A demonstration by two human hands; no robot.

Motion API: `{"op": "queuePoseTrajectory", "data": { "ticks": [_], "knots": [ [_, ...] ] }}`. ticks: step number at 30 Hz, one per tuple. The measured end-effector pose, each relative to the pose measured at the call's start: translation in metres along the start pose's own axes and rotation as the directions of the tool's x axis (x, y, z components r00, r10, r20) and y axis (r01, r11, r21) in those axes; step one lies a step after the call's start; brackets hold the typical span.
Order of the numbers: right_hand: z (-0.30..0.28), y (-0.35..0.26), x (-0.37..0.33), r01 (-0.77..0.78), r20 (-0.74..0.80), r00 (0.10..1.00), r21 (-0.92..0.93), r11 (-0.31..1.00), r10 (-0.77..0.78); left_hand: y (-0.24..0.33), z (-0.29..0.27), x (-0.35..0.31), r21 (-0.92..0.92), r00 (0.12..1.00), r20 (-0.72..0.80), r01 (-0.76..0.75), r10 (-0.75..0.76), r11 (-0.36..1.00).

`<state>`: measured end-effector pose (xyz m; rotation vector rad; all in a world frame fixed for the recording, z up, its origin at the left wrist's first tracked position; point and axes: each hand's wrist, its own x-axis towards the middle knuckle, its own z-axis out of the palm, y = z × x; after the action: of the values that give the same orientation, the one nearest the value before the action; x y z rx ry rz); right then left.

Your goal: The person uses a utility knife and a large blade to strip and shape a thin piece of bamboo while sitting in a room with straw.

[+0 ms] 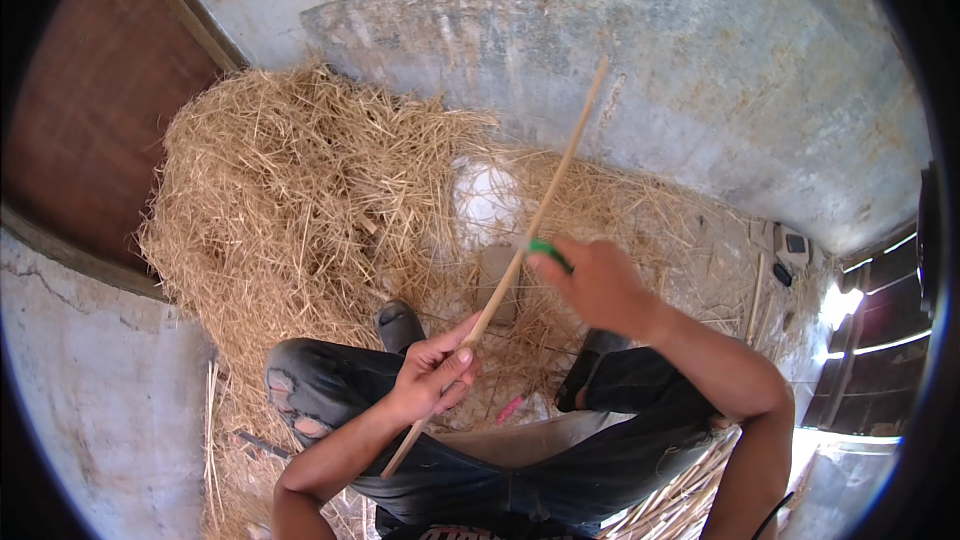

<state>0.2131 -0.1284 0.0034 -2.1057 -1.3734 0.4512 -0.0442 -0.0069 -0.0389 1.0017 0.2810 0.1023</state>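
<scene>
A long, pale bamboo strip slants from my lap up and away to the right. My left hand is closed around its lower part, and its near end sticks out below the wrist, over my thigh. Farther up, my right hand grips a small green-handled knife held against the strip about midway along. Its blade is too small to make out clearly. The strip's far end stands free in front of the wall.
A big heap of straw-like shavings lies to the left. A grey concrete wall rises ahead. More strips lie by my right leg, a pink object between my feet, and a small grey device at the far right.
</scene>
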Motion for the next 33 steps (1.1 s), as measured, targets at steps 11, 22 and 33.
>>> {"op": "queuePoseTrajectory", "data": {
  "ticks": [11,22,33],
  "knots": [
    [-0.132,0.199,0.041,-0.352,-0.525,0.647,0.439,0.827,0.554,-0.005,0.005,-0.014,0.309,0.982,0.152,0.059,-0.111,0.949],
    [-0.05,0.092,0.022,-0.044,-0.501,0.854,0.196,0.98,0.139,0.005,0.009,0.001,0.297,0.984,-0.175,0.036,0.017,0.954],
    [0.03,-0.027,-0.018,0.214,0.19,0.956,0.082,0.973,-0.226,-0.005,0.01,0.011,0.369,0.948,-0.277,-0.045,0.156,0.928]
  ]
}}
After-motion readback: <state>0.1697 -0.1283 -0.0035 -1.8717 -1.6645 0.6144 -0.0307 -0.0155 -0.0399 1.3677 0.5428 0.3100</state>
